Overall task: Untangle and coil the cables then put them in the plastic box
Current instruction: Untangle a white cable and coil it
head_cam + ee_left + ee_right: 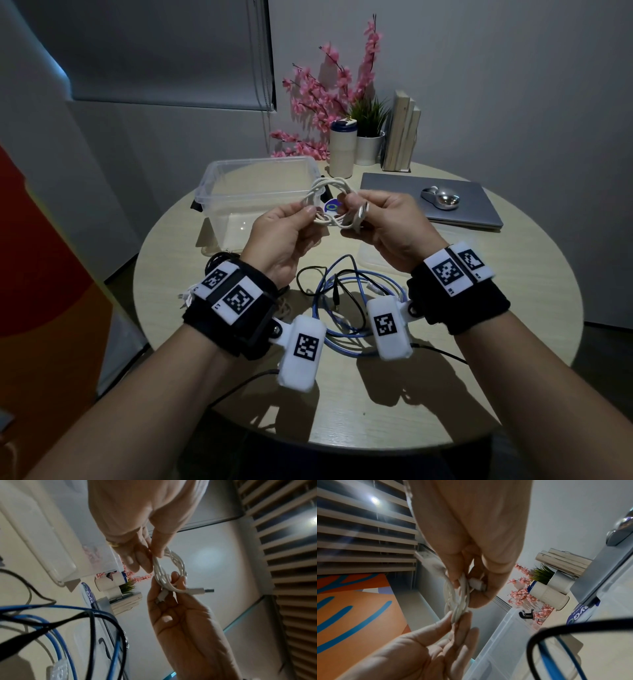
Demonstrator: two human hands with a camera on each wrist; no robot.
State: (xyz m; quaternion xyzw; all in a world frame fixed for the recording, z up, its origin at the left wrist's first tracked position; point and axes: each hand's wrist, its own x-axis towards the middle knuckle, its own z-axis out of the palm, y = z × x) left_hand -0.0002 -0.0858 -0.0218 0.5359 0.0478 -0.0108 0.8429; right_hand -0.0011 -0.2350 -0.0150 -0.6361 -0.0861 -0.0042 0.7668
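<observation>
Head view: both hands hold the white cable [330,202] coil above the table [479,274], just right of the plastic box [219,192]; left hand [284,233] and right hand [383,222] pinch opposite sides so the loops keep shape. Blue cable [342,308] and black cable [308,274] lie tangled nearer. Left wrist view: left fingers [137,559] curl onto the loops. Right wrist view: right fingers [488,588] clamp a plug against the coil, probably to tuck the end.

**Hidden, cropped and blurred items**

Black cable [219,260]: largely covered by the left wrist band. Blue cable [346,284]: partly masked by the wrist cameras. White cable [458,601]: blurred in the right wrist view, plug half concealed by the right hand [471,534].
</observation>
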